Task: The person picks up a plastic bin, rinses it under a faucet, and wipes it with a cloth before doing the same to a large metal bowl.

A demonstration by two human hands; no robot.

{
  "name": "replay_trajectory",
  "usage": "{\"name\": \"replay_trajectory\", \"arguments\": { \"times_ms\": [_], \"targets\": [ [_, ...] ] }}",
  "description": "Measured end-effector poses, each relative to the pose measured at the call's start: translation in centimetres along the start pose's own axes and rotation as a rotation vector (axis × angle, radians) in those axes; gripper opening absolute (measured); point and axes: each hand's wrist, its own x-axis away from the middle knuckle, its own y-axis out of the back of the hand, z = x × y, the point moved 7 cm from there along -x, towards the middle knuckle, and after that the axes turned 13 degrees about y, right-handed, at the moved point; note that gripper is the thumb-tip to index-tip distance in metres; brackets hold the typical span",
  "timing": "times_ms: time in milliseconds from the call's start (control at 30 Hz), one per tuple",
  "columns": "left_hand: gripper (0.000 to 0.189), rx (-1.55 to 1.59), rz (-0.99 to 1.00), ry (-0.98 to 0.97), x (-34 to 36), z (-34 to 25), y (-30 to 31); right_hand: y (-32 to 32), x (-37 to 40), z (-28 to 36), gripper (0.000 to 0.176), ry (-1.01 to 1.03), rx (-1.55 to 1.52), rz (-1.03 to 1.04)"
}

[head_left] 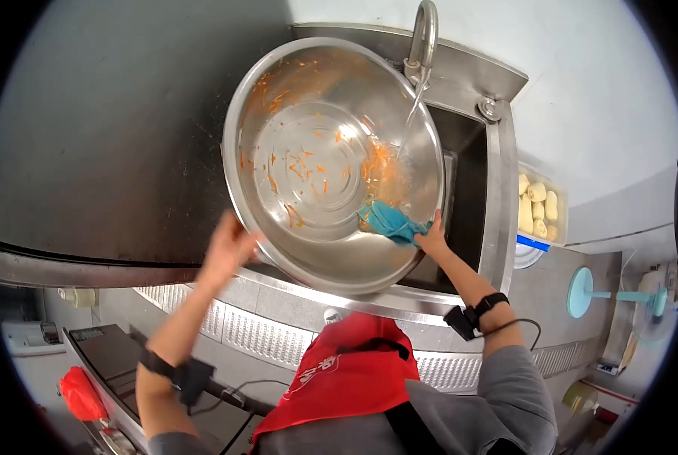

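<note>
A large steel bowl (308, 262) lies tilted over the sink (471, 174), with orange shreds scattered inside. Water runs from the curved faucet (425, 38) into its right side, where shreds gather. My right hand (432, 238) is closed on a teal cloth (390, 221) at the bowl's lower right wall. At the lower left rim is my left hand (232, 246), blurred by motion; its fingers are too smeared to read, and whether it touches the rim is unclear.
Right of the sink sits a clear container (559, 231) of pale yellow pieces. A round drain cover (490, 108) lies on the sink's back ledge. A dark panel (126, 136) borders the bowl's left. A teal round-ended object (580, 293) stands at the right.
</note>
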Motion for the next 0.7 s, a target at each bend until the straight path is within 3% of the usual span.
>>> {"name": "replay_trajectory", "arguments": {
  "times_ms": [67, 167, 267, 300, 400, 500, 600, 633, 700],
  "targets": [
    [0.039, -0.037, 0.155, -0.065, 1.7, 6.1, -3.8, -0.5, 3.6, 0.7, 0.113, -0.085, -0.029, 0.028],
    [0.037, 0.256, 0.212, 0.018, 2.1, 8.0, -7.5, -0.3, 8.4, 5.9, 0.12, -0.314, -0.189, 0.147],
    [0.034, 0.27, 0.209, -0.051, 1.8, 5.3, -6.0, -0.9, 9.7, 6.6, 0.124, -0.299, -0.334, 0.238],
    [0.032, 0.244, 0.199, -0.078, 2.0, 3.7, -5.5, -1.8, 8.1, 3.7, 0.127, -0.209, -0.132, 0.227],
    [0.029, 0.177, 0.141, -0.056, 2.2, -0.4, -3.1, 1.3, 5.0, 4.3, 0.128, 0.014, 0.14, 0.064],
    [0.02, 0.08, 0.014, -0.087, 1.4, -6.2, -0.1, 3.0, 0.3, 3.6, 0.124, 0.152, 0.36, -0.081],
    [0.014, -0.044, -0.131, -0.136, -1.7, -10.1, 3.5, 3.1, -2.4, 2.3, 0.115, -0.028, -0.189, 0.003],
    [0.016, 0.04, -0.186, -0.126, -2.8, -10.5, 4.6, 2.6, -2.5, 1.8, 0.098, -0.023, -0.224, -0.075],
    [0.021, 0.084, -0.207, -0.141, -3.1, -10.8, 4.7, 0.1, -2.6, 1.4, 0.084, -0.086, -0.185, 0.033]
  ]
}}
